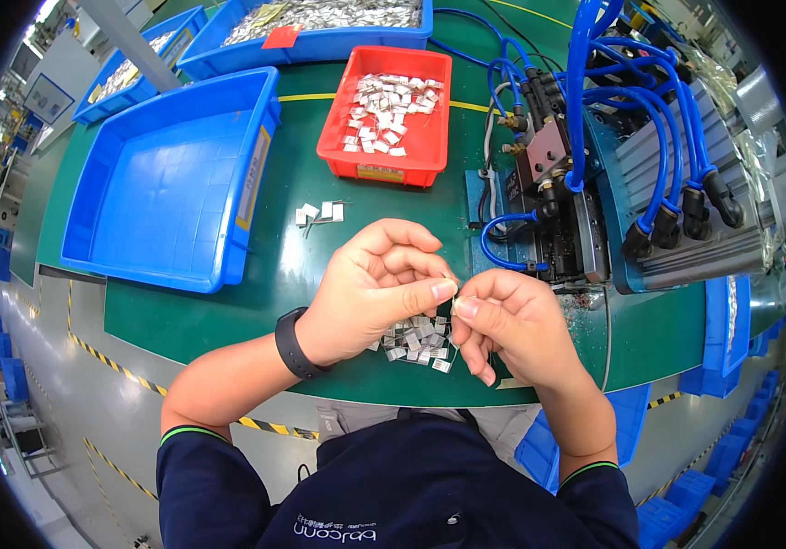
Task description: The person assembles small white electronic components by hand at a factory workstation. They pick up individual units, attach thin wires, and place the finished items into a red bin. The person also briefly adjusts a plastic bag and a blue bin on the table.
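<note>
My left hand (376, 291) and my right hand (518, 328) meet above the near edge of the green table. Thumb and forefinger of each are pinched, the fingertips almost touching. Whatever they hold is too small and too covered to name. Under and between the hands lies a loose pile of small white rectangular parts (419, 342), some with thin wire leads, partly hidden by my fingers. A smaller group of similar white parts with leads (322, 213) rests on the table beyond my left hand. A dark band (294, 344) circles my left wrist.
A red bin (384, 171) holds many white parts. Left of it stands a blue tray (169, 183) with nothing in it; a blue tray full of parts (311, 48) is behind. At right, a machine (558, 156) with blue air hoses stands close to my right hand.
</note>
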A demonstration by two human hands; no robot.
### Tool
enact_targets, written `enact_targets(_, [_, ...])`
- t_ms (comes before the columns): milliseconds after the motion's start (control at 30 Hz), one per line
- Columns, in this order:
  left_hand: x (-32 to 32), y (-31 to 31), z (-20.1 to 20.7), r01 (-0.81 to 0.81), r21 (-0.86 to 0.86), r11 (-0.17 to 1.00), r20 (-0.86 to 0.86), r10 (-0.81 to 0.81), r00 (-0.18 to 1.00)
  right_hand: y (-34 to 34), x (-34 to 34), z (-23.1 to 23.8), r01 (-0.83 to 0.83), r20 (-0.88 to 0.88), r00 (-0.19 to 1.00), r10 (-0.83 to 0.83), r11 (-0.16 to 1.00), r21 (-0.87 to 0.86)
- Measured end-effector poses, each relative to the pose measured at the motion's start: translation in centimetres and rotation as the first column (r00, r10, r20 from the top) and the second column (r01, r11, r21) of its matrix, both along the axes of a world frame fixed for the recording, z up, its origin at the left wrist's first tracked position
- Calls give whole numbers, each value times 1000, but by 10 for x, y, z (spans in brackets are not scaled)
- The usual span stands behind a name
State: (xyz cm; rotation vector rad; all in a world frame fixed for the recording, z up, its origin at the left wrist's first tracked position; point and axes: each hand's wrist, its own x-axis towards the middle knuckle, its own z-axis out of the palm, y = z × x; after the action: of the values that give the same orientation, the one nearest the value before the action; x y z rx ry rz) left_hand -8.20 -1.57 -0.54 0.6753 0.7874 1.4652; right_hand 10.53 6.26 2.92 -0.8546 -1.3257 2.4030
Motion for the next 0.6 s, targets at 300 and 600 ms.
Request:
enact_targets(300, [2, -2, 0, -39, -18, 999, -9, 39, 999, -5, -1, -2, 40, 3, 999, -40, 997, 68])
enact_targets(600, [11, -6, 4, 84, -98, 992, -58, -90, 994, -14, 18, 7, 51, 76, 994, -79, 948, 315])
